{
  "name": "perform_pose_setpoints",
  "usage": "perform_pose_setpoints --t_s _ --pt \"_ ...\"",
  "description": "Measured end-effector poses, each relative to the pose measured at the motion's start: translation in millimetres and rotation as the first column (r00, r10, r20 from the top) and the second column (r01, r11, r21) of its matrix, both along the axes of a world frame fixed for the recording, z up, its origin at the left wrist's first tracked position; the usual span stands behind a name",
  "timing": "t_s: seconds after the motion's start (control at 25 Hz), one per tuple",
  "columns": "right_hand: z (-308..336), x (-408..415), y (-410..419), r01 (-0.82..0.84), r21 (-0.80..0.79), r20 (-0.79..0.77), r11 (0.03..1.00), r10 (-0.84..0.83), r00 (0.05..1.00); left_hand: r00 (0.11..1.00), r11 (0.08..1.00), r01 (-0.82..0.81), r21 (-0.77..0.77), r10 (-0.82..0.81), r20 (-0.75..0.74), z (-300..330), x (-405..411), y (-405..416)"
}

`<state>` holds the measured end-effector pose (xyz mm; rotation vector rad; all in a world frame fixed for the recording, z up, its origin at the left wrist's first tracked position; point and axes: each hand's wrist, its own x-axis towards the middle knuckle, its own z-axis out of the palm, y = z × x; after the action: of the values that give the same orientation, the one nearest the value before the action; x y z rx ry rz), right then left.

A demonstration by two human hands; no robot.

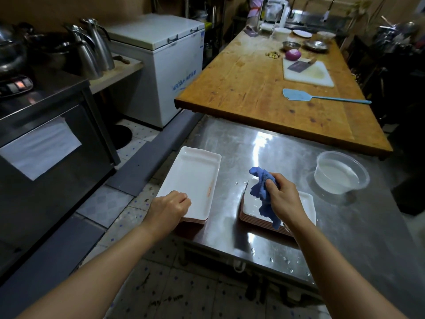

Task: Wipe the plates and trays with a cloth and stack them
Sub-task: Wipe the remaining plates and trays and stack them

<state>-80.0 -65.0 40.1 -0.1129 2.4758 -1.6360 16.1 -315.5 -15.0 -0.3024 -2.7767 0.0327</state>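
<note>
Two stacks of white rectangular trays with pink undersides sit on the steel table (264,143). The left stack (195,178) lies at the table's left edge, and its top tray has a reddish smear near the right rim. My left hand (169,209) grips the near corner of that top tray, fingers curled over the rim. The right stack (305,203) is partly hidden by my right hand (284,195), which holds a crumpled blue cloth (262,187) just above it. Part of the cloth hangs down over the tray.
A clear plastic tub of water (340,173) stands at the right of the steel table. Behind it lies a wooden table (253,88) with a blue spatula (299,95), a cutting board with a cleaver (305,72), an onion and bowls. A white chest freezer (161,65) stands to the left.
</note>
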Motion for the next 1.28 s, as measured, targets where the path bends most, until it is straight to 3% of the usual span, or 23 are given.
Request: perform_pose_setpoints --t_s 0.32,0.44,0.56,0.72,0.8,0.88,1.0,1.16,1.28 --pt "-10 -9 4 0.022 -0.013 0.027 1.000 -0.022 0.999 0.986 1.000 -0.027 0.012 0.024 0.167 -4 -23 -11" --pt "-17 -12 8 0.036 -0.019 0.043 0.999 -0.035 0.998 0.955 0.992 -0.119 0.046 0.102 0.279 -8 -29 -12" --pt "-25 -15 18 0.063 -0.008 0.059 0.998 -0.063 0.996 0.925 0.976 -0.210 -0.053 0.216 0.314 -3 -37 -5" --pt "-33 -25 35 0.103 -0.024 0.057 0.994 -0.102 0.993 0.996 0.973 -0.088 0.215 0.081 0.042 5 -50 41" --pt "-39 -35 38 0.057 -0.001 -0.005 0.998 -0.057 0.998 0.988 0.918 -0.123 0.378 0.075 0.138 2 -64 75" --pt "-46 -47 33 -0.004 0.064 -0.063 0.998 0.008 0.998 0.927 0.834 -0.302 0.461 0.144 0.347 -8 -83 102" --pt "-63 -69 21 -0.070 0.230 -0.153 0.971 0.107 0.982 0.806 0.759 -0.486 0.433 0.199 0.557 -34 -114 126" --pt "-94 -83 8 -0.144 0.584 -0.112 0.799 0.255 0.960 0.721 0.758 -0.561 0.334 0.248 0.647 -62 -133 133" --pt "-106 -81 5 -0.087 0.645 -0.207 0.759 0.282 0.937 0.735 0.732 -0.563 0.385 0.231 0.637 -71 -137 133"
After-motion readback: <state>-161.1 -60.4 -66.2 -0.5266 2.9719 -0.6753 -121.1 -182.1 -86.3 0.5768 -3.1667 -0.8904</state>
